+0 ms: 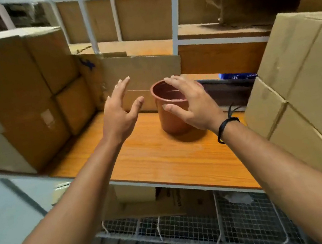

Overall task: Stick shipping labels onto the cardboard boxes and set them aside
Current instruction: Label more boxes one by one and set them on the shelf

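Now both arms reach forward over the shelf (162,159). The left grip (120,115) is wide open, its fingers spread and its palm turned toward the right, and it has hold of nothing. It hangs in the air just left of a terracotta-coloured plastic pot (171,120) without touching it. The right grip (191,104) is open too, fingers splayed and lightly bent, and it hovers over the right half of the pot's rim. Its thumb lies close to the pot's front wall, but whether it touches cannot be told. A black cord bracelet (223,131) is tied round the right wrist.

The pot stands upright on the orange wood-grain shelf, mouth up, roughly midway between the two stacks of boxes. Behind it a flat cardboard sheet (143,69) leans upright at the back of the shelf.

The left stack of cardboard boxes (10,93) fills the left end of the shelf, several boxes piled high and blurred. One lower box bears a small pale patch, too smeared to read. The right stack of cardboard boxes (302,86) crowds the right end and rises above the right forearm. Neither grip touches any box.

A white metal frame (172,14) carries the shelving, with more brown cardboard behind its bars and on the level above. Something blue (237,76) shows at the back right, too hidden to name. Below the shelf lie further cardboard and a wire mesh panel (193,226).
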`<state>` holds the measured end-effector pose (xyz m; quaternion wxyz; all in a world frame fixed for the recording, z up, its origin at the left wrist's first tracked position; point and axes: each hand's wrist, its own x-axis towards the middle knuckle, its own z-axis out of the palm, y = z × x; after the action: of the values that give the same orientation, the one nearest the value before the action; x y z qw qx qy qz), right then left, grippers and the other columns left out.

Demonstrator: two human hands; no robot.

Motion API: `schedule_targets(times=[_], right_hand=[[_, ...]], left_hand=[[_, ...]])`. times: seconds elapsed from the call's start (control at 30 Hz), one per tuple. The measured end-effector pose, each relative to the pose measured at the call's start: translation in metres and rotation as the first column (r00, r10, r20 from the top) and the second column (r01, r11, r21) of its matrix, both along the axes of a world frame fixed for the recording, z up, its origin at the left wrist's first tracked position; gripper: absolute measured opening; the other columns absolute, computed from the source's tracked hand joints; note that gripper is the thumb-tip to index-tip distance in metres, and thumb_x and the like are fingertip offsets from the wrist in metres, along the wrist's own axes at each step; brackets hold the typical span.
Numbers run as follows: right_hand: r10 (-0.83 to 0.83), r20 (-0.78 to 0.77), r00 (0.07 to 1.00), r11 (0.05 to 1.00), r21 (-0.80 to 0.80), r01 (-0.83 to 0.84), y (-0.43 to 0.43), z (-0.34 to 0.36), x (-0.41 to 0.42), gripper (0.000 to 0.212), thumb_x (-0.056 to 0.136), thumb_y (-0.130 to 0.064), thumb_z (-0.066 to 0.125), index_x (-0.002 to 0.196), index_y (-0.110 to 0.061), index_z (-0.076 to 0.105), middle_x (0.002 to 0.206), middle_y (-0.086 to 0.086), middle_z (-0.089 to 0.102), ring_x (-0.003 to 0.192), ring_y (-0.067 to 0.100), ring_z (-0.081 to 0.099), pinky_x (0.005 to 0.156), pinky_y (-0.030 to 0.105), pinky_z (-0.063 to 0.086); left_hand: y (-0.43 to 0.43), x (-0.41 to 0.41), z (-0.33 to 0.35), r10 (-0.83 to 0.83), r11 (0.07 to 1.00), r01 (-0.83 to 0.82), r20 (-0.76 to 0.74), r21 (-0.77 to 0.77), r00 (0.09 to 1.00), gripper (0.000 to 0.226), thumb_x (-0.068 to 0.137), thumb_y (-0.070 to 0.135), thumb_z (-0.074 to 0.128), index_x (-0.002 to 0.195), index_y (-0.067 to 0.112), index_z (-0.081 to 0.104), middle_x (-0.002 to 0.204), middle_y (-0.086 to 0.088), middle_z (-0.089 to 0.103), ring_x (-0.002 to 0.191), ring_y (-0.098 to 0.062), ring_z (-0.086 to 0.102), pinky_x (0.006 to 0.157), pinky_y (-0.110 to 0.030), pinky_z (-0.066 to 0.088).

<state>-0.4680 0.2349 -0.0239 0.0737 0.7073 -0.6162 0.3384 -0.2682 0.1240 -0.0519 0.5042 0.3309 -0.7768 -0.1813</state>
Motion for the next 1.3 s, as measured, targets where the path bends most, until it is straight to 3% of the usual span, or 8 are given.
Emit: schedule_targets(times=[0.43, 0.53, 0.67, 0.77, 1.03, 1.3], right_hand=[[0.147, 0.137, 0.980, 0.984, 0.082, -0.159, -0.178, -0.042, 0.169, 0.070, 0.092, -0.051, 0.059, 0.151, -0.030, 0.029, 0.157, 0.000, 0.032, 0.145, 0.016, 0.027, 0.116, 0.038, 0.030], [0.177, 0.152, 0.972, 0.973, 0.119, -0.196, -0.213, -0.042, 0.190, 0.073, 0.091, -0.053, 0.060, 0.153, -0.030, 0.027, 0.158, -0.001, 0.028, 0.145, 0.017, 0.026, 0.113, 0.036, 0.031], [0.259, 0.209, 0.943, 0.938, 0.177, -0.297, -0.273, -0.039, 0.218, 0.084, 0.085, -0.053, 0.068, 0.153, -0.032, 0.024, 0.159, -0.003, 0.023, 0.141, 0.020, 0.033, 0.111, 0.040, 0.041], [0.328, 0.228, 0.917, 0.904, 0.206, -0.375, -0.318, -0.029, 0.250, 0.088, 0.082, -0.055, 0.070, 0.153, -0.032, 0.023, 0.160, 0.000, 0.020, 0.141, 0.023, 0.034, 0.107, 0.044, 0.046], [0.457, 0.269, 0.848, 0.881, -0.006, -0.473, -0.380, 0.039, 0.347, 0.092, 0.079, -0.063, 0.068, 0.153, -0.029, 0.026, 0.162, 0.008, 0.014, 0.147, 0.025, 0.024, 0.106, 0.030, 0.034], [0.400, 0.344, 0.849, 0.916, -0.178, -0.359, -0.409, 0.074, 0.422, 0.097, 0.070, -0.074, 0.066, 0.151, -0.037, 0.030, 0.163, 0.015, 0.001, 0.148, 0.041, 0.014, 0.108, 0.054, 0.040]], left_hand=[[-0.134, 0.200, -0.020, 0.259, 0.965, -0.261, 0.068, 0.030, 0.963, 0.059, 0.094, 0.045, 0.059, 0.147, 0.028, 0.039, 0.154, -0.002, 0.040, 0.146, -0.017, 0.029, 0.121, -0.050, 0.017], [-0.157, 0.221, -0.014, 0.345, 0.938, -0.345, -0.001, -0.022, 0.939, 0.054, 0.093, 0.042, 0.060, 0.143, 0.025, 0.046, 0.152, -0.003, 0.044, 0.145, -0.016, 0.030, 0.121, -0.047, 0.018], [-0.181, 0.251, -0.006, 0.512, 0.835, -0.522, -0.103, -0.174, 0.853, 0.044, 0.091, 0.038, 0.061, 0.129, 0.016, 0.061, 0.141, -0.004, 0.054, 0.138, -0.011, 0.033, 0.116, -0.043, 0.025], [-0.201, 0.284, 0.002, 0.616, 0.760, -0.629, -0.126, -0.163, 0.777, 0.047, 0.091, 0.043, 0.056, 0.129, 0.015, 0.061, 0.142, -0.006, 0.054, 0.139, -0.018, 0.035, 0.114, -0.043, 0.028], [-0.250, 0.353, 0.028, 0.709, 0.675, -0.730, -0.180, -0.106, 0.682, 0.052, 0.097, 0.042, 0.046, 0.144, 0.019, 0.047, 0.153, -0.011, 0.038, 0.143, -0.028, 0.028, 0.116, -0.041, 0.023], [-0.306, 0.402, 0.053, 0.657, 0.744, -0.651, -0.011, -0.151, 0.754, 0.066, 0.093, 0.064, 0.042, 0.151, 0.034, 0.034, 0.163, -0.011, 0.013, 0.150, -0.032, 0.005, 0.119, -0.054, 0.012]])
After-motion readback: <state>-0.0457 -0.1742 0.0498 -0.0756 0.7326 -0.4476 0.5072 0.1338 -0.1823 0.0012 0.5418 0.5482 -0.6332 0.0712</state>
